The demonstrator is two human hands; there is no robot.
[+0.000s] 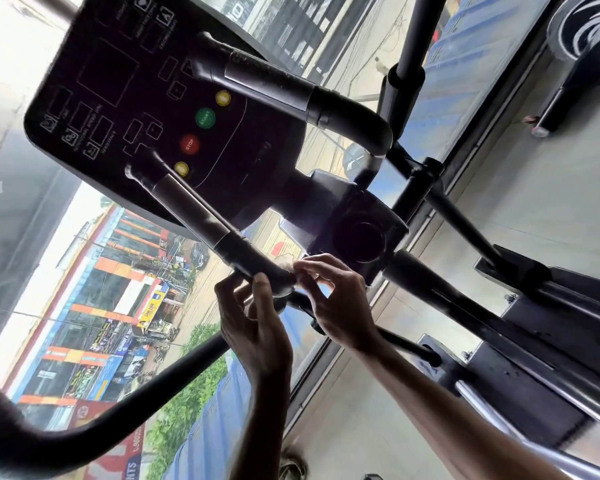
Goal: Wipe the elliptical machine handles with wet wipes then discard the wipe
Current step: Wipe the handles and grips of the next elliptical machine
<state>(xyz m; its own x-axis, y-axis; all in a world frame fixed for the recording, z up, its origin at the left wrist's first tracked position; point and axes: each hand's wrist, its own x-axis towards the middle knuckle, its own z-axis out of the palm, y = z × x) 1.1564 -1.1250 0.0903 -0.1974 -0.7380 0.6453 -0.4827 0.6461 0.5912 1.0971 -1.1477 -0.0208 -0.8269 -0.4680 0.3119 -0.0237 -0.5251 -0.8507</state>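
window [94, 306]: at far left, shop fronts show through the glass. Their signs are too blurred to read, and one cut-off strip at the bottom edge ends in "HTS".
console [94, 74]: one dark panel with white outlined boxes and small captions. One caption looks like "RESISTANCE", though the print is too faint to be sure.
START button [205, 117]: one, green, word legible.
STOP button [189, 144]: one, red, word legible, just beside the green one.
yellow buttons [181, 169]: two, unlabelled, one at each end of the button row.
near handle [194, 213]: a black bar with one silver grip plate, running from the console down to the hands.
far handle [267, 88]: the matching second bar, also with one silver plate, untouched.
left hand [257, 327]: its thumb lies on the bend of the near handle and its fingers curl behind the bar, gripping it.
wipe [286, 264]: one small pale crumpled piece, lying against the near handle's bend between the two hands.
right hand [340, 303]: its fingertips are bunched and pinch the wipe against the bar.
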